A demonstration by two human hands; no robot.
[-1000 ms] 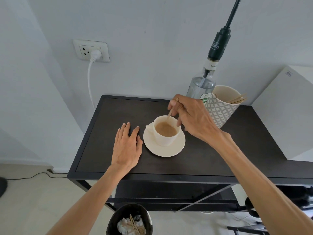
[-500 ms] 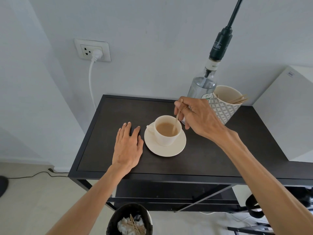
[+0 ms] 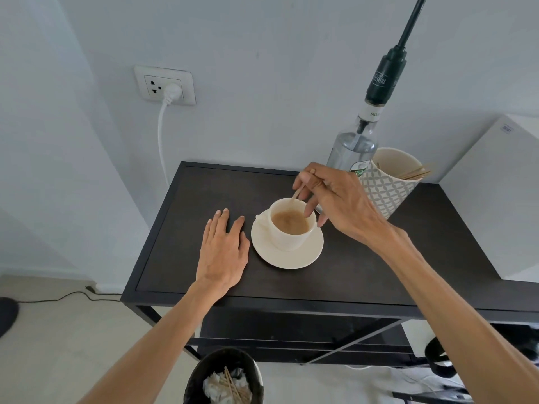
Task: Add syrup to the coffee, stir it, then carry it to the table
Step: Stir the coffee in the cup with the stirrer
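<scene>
A cream cup (image 3: 287,239) of milky coffee stands on a matching saucer (image 3: 312,252) in the middle of the dark shelf top (image 3: 364,272). My right hand (image 3: 339,202) hovers over the cup's far rim and pinches a thin wooden stir stick (image 3: 297,193), whose lower end dips into the coffee. My left hand (image 3: 223,252) lies flat on the shelf top just left of the saucer, fingers spread, holding nothing. Behind my right hand stands a clear syrup bottle (image 3: 354,147) with a black pump.
A patterned holder (image 3: 386,185) with several wooden sticks stands right of the bottle. A white box (image 3: 495,199) fills the shelf's right end. Below the front edge sits a black bin (image 3: 224,377) with used sticks and paper. A white plug (image 3: 170,93) hangs in the wall socket.
My right hand has circled the stick round the cup, first to the right side and then back to the far rim. The left hand has stayed put.
</scene>
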